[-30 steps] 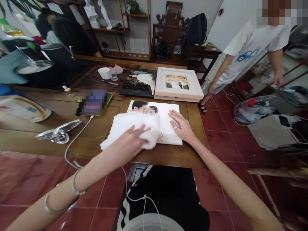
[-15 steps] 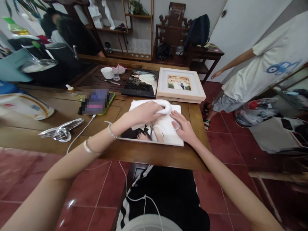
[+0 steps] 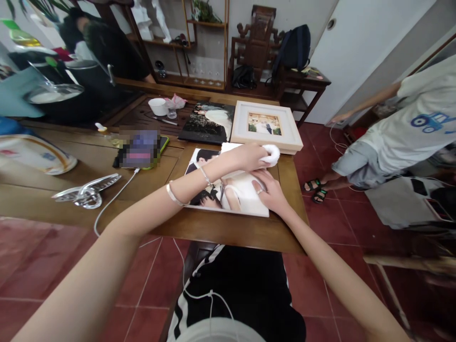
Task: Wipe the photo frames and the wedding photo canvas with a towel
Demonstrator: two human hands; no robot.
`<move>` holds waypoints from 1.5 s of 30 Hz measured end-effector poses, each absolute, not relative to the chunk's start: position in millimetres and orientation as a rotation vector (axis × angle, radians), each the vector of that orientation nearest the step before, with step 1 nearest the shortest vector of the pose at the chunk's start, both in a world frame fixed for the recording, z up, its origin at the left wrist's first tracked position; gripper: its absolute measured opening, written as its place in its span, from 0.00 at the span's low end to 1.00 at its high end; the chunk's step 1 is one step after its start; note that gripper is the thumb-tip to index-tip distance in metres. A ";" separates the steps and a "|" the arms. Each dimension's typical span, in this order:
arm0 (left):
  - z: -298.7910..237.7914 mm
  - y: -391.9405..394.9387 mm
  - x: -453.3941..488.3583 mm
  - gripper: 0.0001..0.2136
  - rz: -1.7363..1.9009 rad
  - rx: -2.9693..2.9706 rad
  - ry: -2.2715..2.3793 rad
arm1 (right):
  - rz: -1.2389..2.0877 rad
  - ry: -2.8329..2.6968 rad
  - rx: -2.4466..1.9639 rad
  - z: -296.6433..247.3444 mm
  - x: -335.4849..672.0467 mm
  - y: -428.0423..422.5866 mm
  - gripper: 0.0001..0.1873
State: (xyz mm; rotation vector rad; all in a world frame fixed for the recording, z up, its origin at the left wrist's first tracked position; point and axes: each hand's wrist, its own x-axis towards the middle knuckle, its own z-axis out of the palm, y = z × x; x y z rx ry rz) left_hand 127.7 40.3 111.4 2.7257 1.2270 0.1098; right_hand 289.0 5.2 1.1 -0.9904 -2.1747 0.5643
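A large photo print (image 3: 213, 185) lies flat on the wooden table (image 3: 231, 230) in front of me. My left hand (image 3: 251, 156) reaches across it and is closed on a bunched white cloth (image 3: 271, 154), pressing it at the print's far right corner. My right hand (image 3: 272, 192) rests open and flat on the print's right side, a ring on one finger. Bracelets circle my left wrist.
Behind the print lie a pale framed photo (image 3: 265, 126) and a dark photo print (image 3: 208, 122). A phone on a cable (image 3: 140, 149), a metal ornament (image 3: 87, 194) and a plate (image 3: 35, 154) sit to the left. Another person (image 3: 409, 137) bends down at the right.
My left hand swept the cloth from the print's near left side up and across to its far right corner, bunching it up. The person at the right bent lower and moved right.
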 end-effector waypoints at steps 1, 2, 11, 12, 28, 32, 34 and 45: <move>110.2 37.9 120.9 0.17 0.089 2.728 1.272 | 0.565 -2.179 -1.000 0.1 289.0 5.5 0.19; 108.8 35.6 113.3 0.17 0.070 2.733 1.307 | 0.565 -2.179 -1.012 -1.1 289.0 5.9 0.19; 90.6 12.2 76.0 0.15 -0.018 2.687 1.618 | 0.624 -2.136 -1.011 -3.5 289.9 6.0 0.20; 86.6 9.5 78.4 0.15 0.006 2.687 1.614 | 0.642 -2.118 -1.014 -3.3 290.6 6.1 0.20; 78.0 -104.6 143.8 0.12 -0.009 3.071 1.308 | 0.858 -1.670 -0.989 3.7 296.6 3.6 0.26; 91.4 -148.1 124.7 0.08 0.019 3.048 1.098 | 0.814 -1.769 -1.035 -2.5 294.5 7.0 0.19; 96.7 -155.9 106.2 0.08 0.068 2.982 0.998 | 0.727 -1.909 -1.066 -4.0 292.7 8.0 0.16; 123.8 -29.9 78.7 0.10 0.239 2.765 1.421 | 0.547 -2.106 -1.038 -1.8 290.9 5.3 0.19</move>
